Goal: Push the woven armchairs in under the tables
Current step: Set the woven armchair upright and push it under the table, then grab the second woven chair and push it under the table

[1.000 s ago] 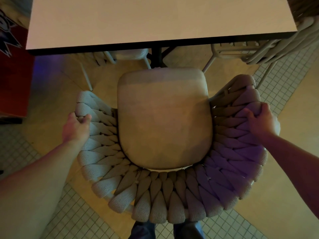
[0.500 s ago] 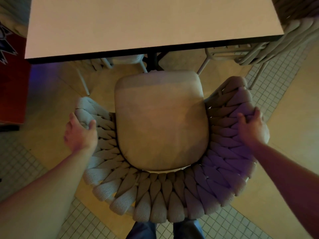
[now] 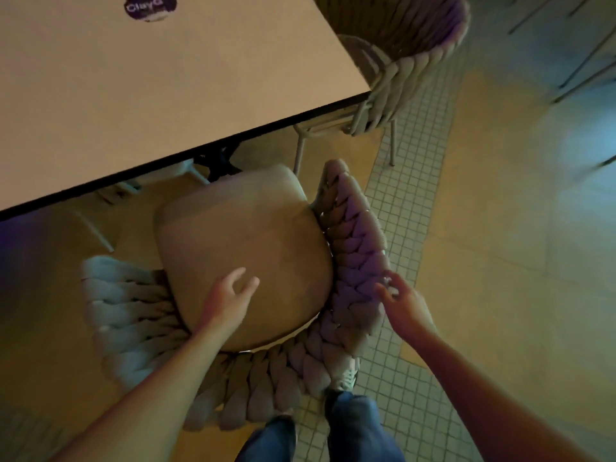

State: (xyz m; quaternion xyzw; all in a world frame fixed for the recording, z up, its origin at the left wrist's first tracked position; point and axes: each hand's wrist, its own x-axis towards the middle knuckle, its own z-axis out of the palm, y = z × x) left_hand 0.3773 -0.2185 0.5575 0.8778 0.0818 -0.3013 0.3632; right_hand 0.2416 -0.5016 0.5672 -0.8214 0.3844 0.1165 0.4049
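A woven armchair with a beige seat cushion stands in front of me, its front edge just at the edge of the pale table. My left hand hovers open over the rear of the cushion, fingers spread, holding nothing. Just off the chair's right woven arm is my right hand, fingers loosely apart and free of it. A second woven armchair sits at the table's right end, partly under the top.
The table's dark pedestal base shows under the top. A purple sticker lies on the tabletop. My legs and shoes stand behind the chair back. Tiled floor spreads to the right.
Both hands have let go of the chair's woven arms; the left now hangs over the cushion, the right beside the right arm. My view has swung right and tilted.
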